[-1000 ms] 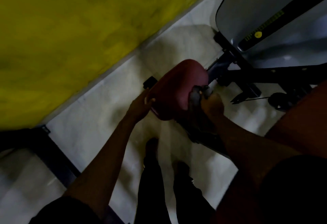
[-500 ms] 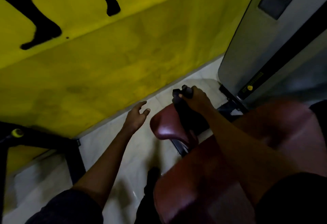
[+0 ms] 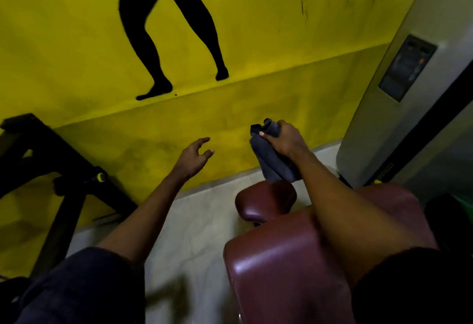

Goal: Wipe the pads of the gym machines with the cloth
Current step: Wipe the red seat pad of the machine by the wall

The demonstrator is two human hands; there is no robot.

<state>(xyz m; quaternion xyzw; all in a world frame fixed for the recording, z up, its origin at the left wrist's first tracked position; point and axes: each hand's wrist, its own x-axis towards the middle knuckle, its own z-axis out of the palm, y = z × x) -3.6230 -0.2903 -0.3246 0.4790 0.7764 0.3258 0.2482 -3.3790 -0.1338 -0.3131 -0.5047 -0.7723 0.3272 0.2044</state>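
The right hand (image 3: 282, 140) is raised at about 1 o'clock from the frame's centre, its forearm running down to 5 o'clock across the maroon padding. Its grip is closed around a dark grey cloth (image 3: 272, 159): the thumb presses the near side, a bunched end pokes out above the knuckles, and the longer part hangs down toward 6 o'clock, its lower edge just above the small pad (image 3: 263, 203); whether it touches the pad cannot be told.

The left hand (image 3: 193, 156) reaches forward at about 11 o'clock of the small pad, palm turned inward, fingers loosely curled and spread, the grip wide and holding nothing. It is well apart from the cloth and from both pads.

The small pad is a rounded maroon cushion near the centre right. Directly at its 6 o'clock lies a larger maroon pad (image 3: 276, 277), glossy, filling the lower right, with the right arm crossing over its upper edge.

A yellow wall (image 3: 256, 29) fills the upper frame, bearing a black painted silhouette of legs (image 3: 153, 49) at 11 o'clock. A black machine frame (image 3: 64, 170) with a yellow-tipped knob (image 3: 100, 177) stands at 9 o'clock. A grey machine housing (image 3: 378, 124) rises at 3 o'clock, carrying a dark panel (image 3: 407, 67). Pale floor (image 3: 194, 234) shows between the arms.
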